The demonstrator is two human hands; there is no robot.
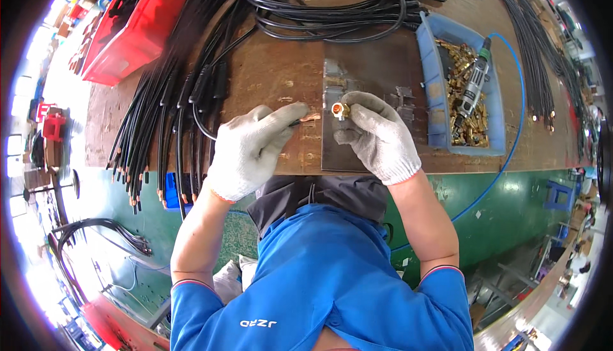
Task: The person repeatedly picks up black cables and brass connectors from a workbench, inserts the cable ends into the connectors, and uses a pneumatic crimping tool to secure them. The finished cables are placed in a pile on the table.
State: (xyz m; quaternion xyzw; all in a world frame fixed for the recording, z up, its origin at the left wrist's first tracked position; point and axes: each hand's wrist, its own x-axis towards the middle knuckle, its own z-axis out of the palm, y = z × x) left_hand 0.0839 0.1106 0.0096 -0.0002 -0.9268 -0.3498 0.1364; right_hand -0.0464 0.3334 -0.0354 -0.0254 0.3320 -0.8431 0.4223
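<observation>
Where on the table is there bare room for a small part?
Brown tabletop between the coiled cables and gloved left hand; dark panel between those and the right hand. Crowded: left side, under loose cables and a red bin; right, blue bin.

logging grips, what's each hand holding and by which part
Left hand: black cable, near its bare copper end. Right hand: brass-coloured fitting, by its right side.
</observation>
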